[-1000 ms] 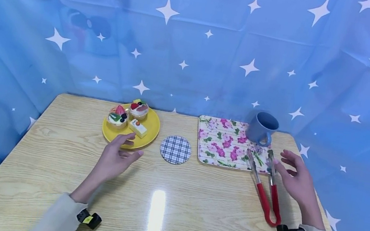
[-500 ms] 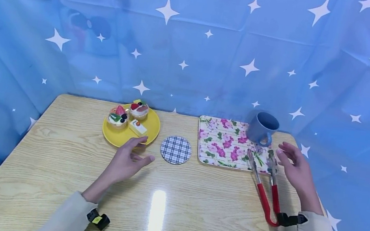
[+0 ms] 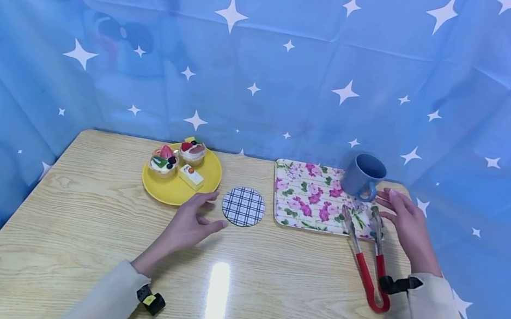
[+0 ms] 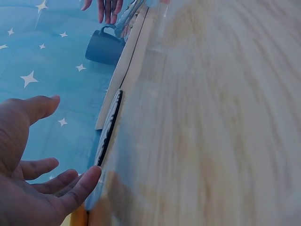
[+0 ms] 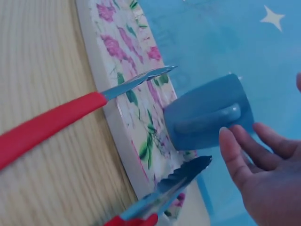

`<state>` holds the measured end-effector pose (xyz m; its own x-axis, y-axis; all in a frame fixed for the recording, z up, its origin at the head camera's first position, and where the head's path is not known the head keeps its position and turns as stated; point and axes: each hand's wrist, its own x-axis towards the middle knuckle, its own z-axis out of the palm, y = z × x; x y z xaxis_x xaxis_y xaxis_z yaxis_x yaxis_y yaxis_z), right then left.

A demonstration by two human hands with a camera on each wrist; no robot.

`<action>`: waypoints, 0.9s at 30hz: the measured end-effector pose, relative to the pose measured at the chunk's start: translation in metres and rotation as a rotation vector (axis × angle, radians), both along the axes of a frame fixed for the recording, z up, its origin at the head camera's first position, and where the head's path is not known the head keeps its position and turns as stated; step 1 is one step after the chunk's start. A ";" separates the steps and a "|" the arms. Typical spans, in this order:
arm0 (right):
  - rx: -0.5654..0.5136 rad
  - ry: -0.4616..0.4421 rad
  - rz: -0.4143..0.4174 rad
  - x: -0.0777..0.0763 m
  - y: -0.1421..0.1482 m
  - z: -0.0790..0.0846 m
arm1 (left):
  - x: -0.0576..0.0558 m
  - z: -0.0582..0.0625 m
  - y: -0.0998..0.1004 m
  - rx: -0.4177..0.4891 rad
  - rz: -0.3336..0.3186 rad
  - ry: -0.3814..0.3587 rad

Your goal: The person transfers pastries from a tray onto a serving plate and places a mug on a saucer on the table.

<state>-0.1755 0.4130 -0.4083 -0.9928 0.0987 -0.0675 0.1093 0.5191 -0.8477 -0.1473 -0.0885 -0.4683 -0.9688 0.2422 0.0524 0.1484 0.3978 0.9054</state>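
A blue mug (image 3: 363, 175) stands on the back right corner of a flowered tray (image 3: 306, 200). My right hand (image 3: 406, 226) is beside it, fingers extended near the handle. In the right wrist view the fingertips (image 5: 228, 141) overlap the mug's lower edge. Red-handled tongs (image 3: 372, 287) lie with their metal ends on the tray, just left of that hand. My left hand (image 3: 194, 222) hovers with spread, relaxed fingers at the left side of a round checked coaster (image 3: 243, 207). In the left wrist view nothing lies between the left thumb and fingers.
Left of the coaster, a yellow plate (image 3: 161, 192) bears two fruit-topped cupcakes (image 3: 163, 162) and a small rectangular cake (image 3: 190, 176). The wooden table (image 3: 266, 288) ends at a blue curtain (image 3: 268, 73) with white stars.
My left hand has moved right, from the plate's front edge to the coaster. My right hand has moved forward and slightly left, up to the mug's handle. The objects have stayed put.
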 end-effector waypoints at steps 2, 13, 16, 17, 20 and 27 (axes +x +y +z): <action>-0.043 -0.015 0.001 -0.005 0.000 0.000 | -0.002 -0.002 0.003 -0.012 0.003 0.012; -0.326 -0.121 -0.081 -0.030 -0.003 -0.001 | -0.012 -0.007 0.016 -0.077 0.031 -0.031; -0.301 -0.150 -0.105 -0.035 -0.005 -0.002 | -0.015 -0.006 0.020 -0.105 0.037 -0.027; -0.300 -0.158 -0.114 -0.036 -0.006 -0.001 | -0.015 -0.006 0.021 -0.115 0.039 -0.027; -0.288 -0.174 -0.128 -0.039 -0.008 -0.001 | -0.018 -0.007 0.024 -0.142 0.045 -0.026; -0.237 -0.235 -0.041 -0.042 -0.010 0.005 | -0.023 -0.010 0.028 -0.150 0.045 -0.016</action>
<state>-0.2173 0.4026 -0.4030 -0.9430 0.0922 -0.3196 0.3324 0.3015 -0.8937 -0.1705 -0.0610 -0.4781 -0.9793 0.2025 0.0034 0.1135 0.5345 0.8375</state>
